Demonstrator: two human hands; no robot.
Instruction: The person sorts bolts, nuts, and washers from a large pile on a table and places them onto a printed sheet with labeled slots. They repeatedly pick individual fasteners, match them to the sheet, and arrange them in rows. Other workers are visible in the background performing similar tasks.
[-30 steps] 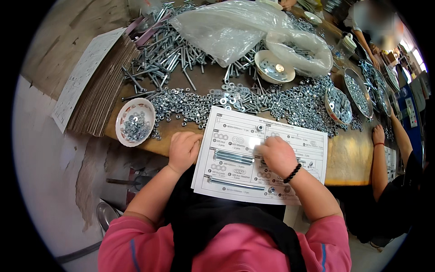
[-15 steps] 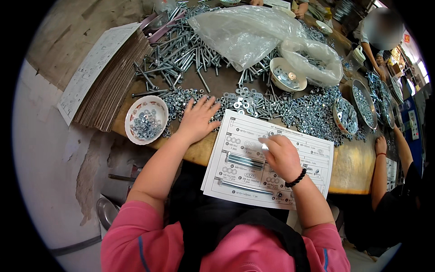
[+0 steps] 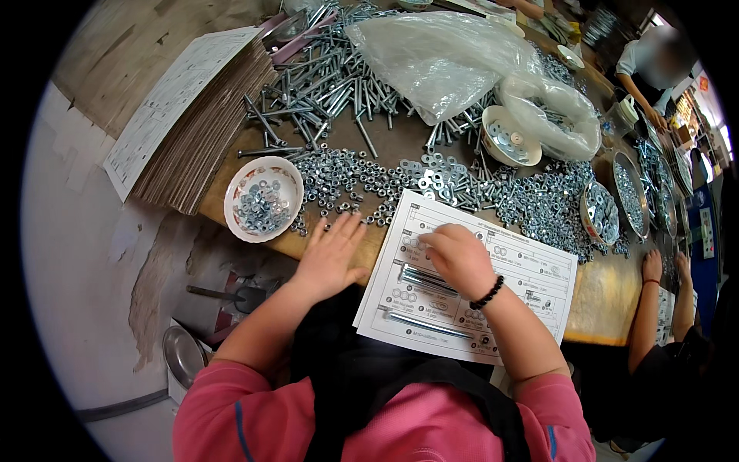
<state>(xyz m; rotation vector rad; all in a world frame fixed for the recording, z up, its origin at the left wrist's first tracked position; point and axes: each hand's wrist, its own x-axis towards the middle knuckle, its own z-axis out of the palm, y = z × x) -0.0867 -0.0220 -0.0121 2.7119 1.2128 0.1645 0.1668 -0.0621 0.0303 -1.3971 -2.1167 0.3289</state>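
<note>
A white printed parts sheet (image 3: 531, 277) lies at the near edge of the wooden table (image 3: 608, 296). Two long bolts (image 3: 425, 279) lie on its pictured rows, and another bolt (image 3: 423, 323) lies lower down. My right hand (image 3: 459, 258), with a black bead bracelet at the wrist, rests on the sheet's upper left part. Its fingers are curled down and hide whatever is under them. My left hand (image 3: 332, 254) lies flat with fingers spread on the table edge just left of the sheet. Its fingertips touch the fringe of the heap of nuts (image 3: 346, 173).
A white bowl of nuts (image 3: 263, 199) stands left of my left hand, beside a stack of cardboard sheets (image 3: 185, 123). Long bolts (image 3: 323, 77), plastic bags (image 3: 439, 61), a washer bowl (image 3: 512, 138) and metal pans (image 3: 616, 208) lie beyond. A co-worker's hands (image 3: 654, 266) work at the right.
My left hand has drawn back from the nut heap to the table edge beside the sheet. My right hand has shifted slightly toward the sheet's upper left.
</note>
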